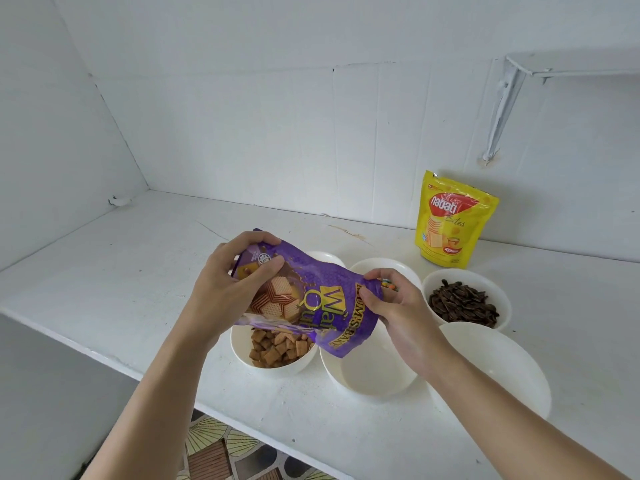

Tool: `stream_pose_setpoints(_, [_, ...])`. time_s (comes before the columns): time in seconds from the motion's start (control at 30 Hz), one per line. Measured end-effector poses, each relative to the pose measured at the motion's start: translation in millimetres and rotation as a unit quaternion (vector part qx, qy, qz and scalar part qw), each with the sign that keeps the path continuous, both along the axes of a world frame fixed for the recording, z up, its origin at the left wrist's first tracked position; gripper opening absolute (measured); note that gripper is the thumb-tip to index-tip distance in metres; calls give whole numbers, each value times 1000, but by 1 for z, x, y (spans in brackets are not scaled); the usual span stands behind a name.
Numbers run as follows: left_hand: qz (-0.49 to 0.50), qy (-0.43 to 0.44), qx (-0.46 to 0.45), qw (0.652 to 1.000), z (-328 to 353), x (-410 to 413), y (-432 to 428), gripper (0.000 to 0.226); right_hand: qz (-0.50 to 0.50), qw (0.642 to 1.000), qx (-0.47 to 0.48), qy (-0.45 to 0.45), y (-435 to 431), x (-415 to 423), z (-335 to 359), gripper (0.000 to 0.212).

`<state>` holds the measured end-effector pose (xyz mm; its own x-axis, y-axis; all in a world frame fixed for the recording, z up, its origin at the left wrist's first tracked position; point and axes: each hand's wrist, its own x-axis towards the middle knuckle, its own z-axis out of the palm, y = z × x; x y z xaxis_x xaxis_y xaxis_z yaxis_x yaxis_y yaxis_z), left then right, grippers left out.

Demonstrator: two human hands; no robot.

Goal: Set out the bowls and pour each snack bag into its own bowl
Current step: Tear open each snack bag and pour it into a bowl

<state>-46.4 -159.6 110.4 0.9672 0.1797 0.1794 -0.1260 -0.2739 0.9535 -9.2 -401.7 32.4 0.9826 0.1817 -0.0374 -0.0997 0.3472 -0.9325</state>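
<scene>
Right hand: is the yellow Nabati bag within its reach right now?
Probably not yet. The right hand pinches the purple wafer bag, so it is busy. Once freed, the way looks open: the yellow bag stands upright behind the bowl of seeds, with nothing over it.

Reaching forward on bare forearms, gripping one end of the purple bag (pixel 313 270) in the left hand (pixel 225 289) and pinching its other edge in the right hand (pixel 398 313).

Purple bag (pixel 322 299) held tilted above bowl of brown squares (pixel 242 348) and empty bowl (pixel 374 375) near the countertop's (pixel 138 271) front edge, seed bowl (pixel 504 299) further back, right, second empty bowl (pixel 502 368) in front of it, yellow bag (pixel 453 220) upright at the back edge.
</scene>
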Motion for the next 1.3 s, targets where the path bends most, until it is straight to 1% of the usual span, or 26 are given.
stream_pose_setpoints(0.13, [9, -19, 45, 999, 15, 2, -1, 23, -3, 1000, 5, -23, -1, 2, 8, 21])
stream_pose_setpoints(0.33, [10, -76, 55, 996, 40, 1, -3, 16, -2, 998, 3, -60, 0, 4, 27, 20])
stream_pose_setpoints(0.5, [17, -118, 78, 990, 53, -2, -2, 18, 6, 996, 45, -75, 1, 3, 39, 21])
stream_pose_setpoints(0.6, [24, -113, 100, 988, 49, -5, -3, 19, 6, 997, 34, -72, 0, 1, 34, 22])
stream_pose_setpoints(0.73, [22, -81, 107, 991, 31, -6, -4, 20, -9, 999, 9, -50, -2, -4, 18, 22])
stream_pose_setpoints(0.87, [16, -59, 97, 993, 20, -4, -5, 21, -20, 999, -13, -42, -3, -6, 13, 22])
stream_pose_setpoints(0.97, [14, -67, 76, 995, 26, -4, -6, 18, -23, 998, -10, -51, -4, -6, 22, 20])
stream_pose_setpoints(1.13, [-7, -115, 51, 992, 58, -6, -8, 18, -8, 997, 41, -62, -4, -5, 42, 21])
stream_pose_setpoints(1.3, [-17, -167, 106, 980, 89, -7, -14, 20, 15, 988, 134, -72, -3, -4, 57, 19])
